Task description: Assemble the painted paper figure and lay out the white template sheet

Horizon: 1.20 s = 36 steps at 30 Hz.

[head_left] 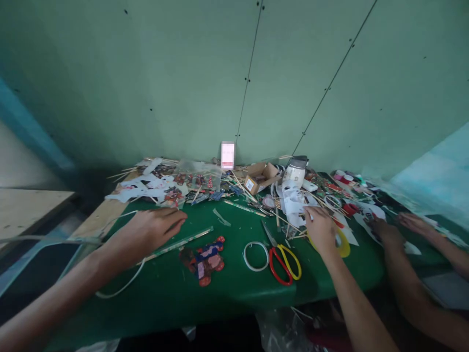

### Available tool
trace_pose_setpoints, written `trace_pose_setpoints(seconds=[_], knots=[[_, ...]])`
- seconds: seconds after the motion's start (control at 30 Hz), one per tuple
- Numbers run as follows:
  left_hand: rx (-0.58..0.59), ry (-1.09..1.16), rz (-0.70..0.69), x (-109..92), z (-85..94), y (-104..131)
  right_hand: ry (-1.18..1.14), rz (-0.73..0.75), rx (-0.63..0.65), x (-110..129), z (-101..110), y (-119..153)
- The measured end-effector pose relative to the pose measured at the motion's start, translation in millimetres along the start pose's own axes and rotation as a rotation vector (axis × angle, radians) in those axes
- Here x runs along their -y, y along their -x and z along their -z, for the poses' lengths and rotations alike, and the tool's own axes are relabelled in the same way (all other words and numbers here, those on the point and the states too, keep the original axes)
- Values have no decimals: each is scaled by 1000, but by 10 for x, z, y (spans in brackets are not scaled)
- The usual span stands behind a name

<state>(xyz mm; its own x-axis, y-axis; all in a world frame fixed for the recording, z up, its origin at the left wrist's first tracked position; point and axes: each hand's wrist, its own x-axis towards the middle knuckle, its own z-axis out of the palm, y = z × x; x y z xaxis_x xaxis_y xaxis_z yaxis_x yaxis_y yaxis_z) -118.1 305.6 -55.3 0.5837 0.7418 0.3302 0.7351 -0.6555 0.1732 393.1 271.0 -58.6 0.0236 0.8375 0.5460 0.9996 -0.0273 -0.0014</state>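
left hand [146, 232] rests on green table [234, 288]; right hand [320, 230] touches yellow tape roll [342, 244].

Green table [234, 293], red-and-yellow scissors [284, 261]

- A single head-worn camera looks forward and down across the table [234, 293] toward the green wall [234, 73] behind it.
- It sits close, so both forearms enter from the bottom edge of the picture.
- The wide lens bends the wall seams and the table's edge.
- The table's far side lies mid-frame, with the wall filling the upper half.
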Motion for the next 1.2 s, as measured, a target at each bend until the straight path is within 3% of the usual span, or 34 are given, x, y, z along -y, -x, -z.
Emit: trace_pose_setpoints(seconds=[0.1,0.27,0.37,0.47,0.57,0.63,0.7,0.8,0.93,1.03,1.1,1.2], knots=[[-42,15,-131,-198,32,17,-94,-13,58,16,-3,-138],[-73,49,-125,-323,54,69,-211,-254,52,193,-13,-386],[-114,206,-75,-509,57,95,-278,-380,-57,266,164,-603],[-149,402,-23,-822,-5,34,-453,-432,-100,420,455,-791],[-209,380,-52,-1109,-114,-144,-971,-484,51,692,673,-854],[-242,402,22,-1224,-171,-304,-1196,-519,148,907,722,-823],[-278,423,88,-1289,-200,-461,-1249,-543,217,1112,710,-756],[-324,376,39,-1359,-223,-621,-1284,-493,361,1349,655,-643],[-328,350,71,-1362,-271,-676,-1358,-415,565,1485,607,-562],[-322,429,138,-1174,-239,-651,-1370,-353,693,1479,567,-575],[-344,472,17,-983,-144,-614,-1269,-235,628,1464,539,-612],[-422,414,-187,-704,65,-529,-1078,51,377,1468,522,-687]])
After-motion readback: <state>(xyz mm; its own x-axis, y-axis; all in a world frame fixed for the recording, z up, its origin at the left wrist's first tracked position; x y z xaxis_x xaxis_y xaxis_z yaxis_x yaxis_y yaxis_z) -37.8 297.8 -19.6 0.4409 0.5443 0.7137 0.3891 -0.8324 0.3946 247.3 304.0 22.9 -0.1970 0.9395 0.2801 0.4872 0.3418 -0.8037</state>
